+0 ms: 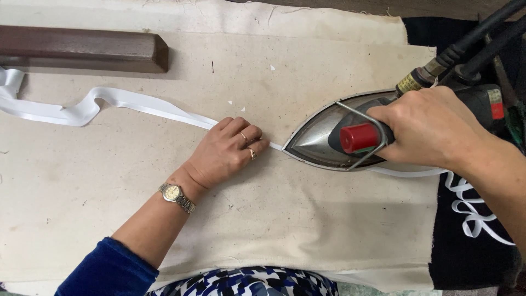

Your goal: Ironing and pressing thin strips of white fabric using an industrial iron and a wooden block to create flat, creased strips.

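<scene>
Head view: left hand [227, 153] flat pinning ribbon [131, 101]; right hand [433, 129] gripping iron [323, 137].

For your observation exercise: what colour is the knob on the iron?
Red; the knob shows clearly in the head view, beside the right hand.

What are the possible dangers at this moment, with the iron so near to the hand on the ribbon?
1. The left hand presses the white ribbon right in front of the tip of the iron; its fingertips might get burned.
2. The ribbon lies twisted further left; a fold might get pressed in.
3. The cables by the right hand may drag on the iron.
</scene>
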